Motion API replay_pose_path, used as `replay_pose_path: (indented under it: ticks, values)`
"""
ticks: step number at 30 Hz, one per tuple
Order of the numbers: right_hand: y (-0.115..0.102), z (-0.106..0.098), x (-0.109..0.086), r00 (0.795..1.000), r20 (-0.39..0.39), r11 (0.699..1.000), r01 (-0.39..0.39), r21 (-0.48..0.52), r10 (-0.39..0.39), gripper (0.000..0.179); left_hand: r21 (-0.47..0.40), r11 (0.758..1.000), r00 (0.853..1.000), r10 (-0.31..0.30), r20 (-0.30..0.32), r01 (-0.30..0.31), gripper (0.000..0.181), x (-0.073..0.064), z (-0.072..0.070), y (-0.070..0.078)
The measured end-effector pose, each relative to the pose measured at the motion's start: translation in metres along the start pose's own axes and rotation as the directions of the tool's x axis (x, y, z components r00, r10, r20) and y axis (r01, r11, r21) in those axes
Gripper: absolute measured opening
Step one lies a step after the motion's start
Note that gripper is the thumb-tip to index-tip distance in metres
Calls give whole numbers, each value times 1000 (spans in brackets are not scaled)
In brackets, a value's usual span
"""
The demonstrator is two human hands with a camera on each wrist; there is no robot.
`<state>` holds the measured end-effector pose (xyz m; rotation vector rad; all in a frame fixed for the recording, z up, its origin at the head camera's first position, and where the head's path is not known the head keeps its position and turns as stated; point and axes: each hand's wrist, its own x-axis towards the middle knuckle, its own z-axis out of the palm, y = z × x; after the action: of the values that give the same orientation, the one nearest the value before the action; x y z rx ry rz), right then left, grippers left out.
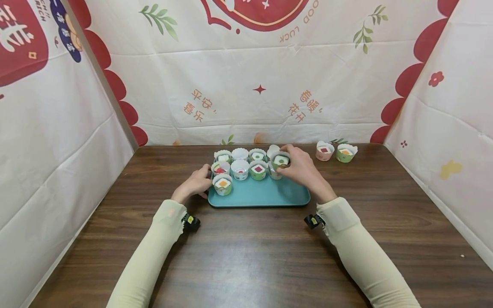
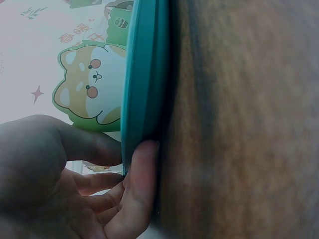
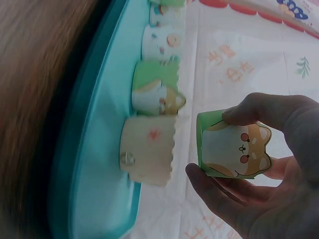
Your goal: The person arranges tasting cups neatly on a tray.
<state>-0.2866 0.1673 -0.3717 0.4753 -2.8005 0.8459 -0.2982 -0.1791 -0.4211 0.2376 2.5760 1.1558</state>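
My right hand (image 1: 302,167) holds a green paper baking cup (image 3: 232,144) with a dog drawn on it, fingers and thumb on its sides. Inside this cup is a white piece with a green dot. It hovers over the right end of the cup rows, above a pale paper cup (image 3: 149,149) on the teal tray (image 1: 265,192). My left hand (image 1: 196,182) grips the tray's left edge, a digit on either side of the rim (image 2: 144,74). Beside it stands a green dog cup (image 1: 222,185) with an orange-topped white piece.
Several green and white paper cups stand in rows on the tray, among them a white cup (image 1: 240,170) and a green cup (image 1: 258,170). Behind and right, a pink cup (image 1: 325,151) and another green cup (image 1: 345,152) stand on the wooden table (image 1: 246,256). A printed cloth (image 1: 239,77) hangs behind.
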Motion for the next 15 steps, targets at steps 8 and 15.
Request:
replay_pose_path:
  ticks: [8, 15]
  values:
    - [-26, 19, 0, 997, 23, 998, 67, 10, -67, 58, 2, 1000, 1000, 5, -3, -5, 50, 1, -1, -2]
    - [-45, 40, -2, 991, 64, 993, 118, -12, -118, 55, 6, 1000, 1000, 12, -6, -12, 51, 3, 1, -2]
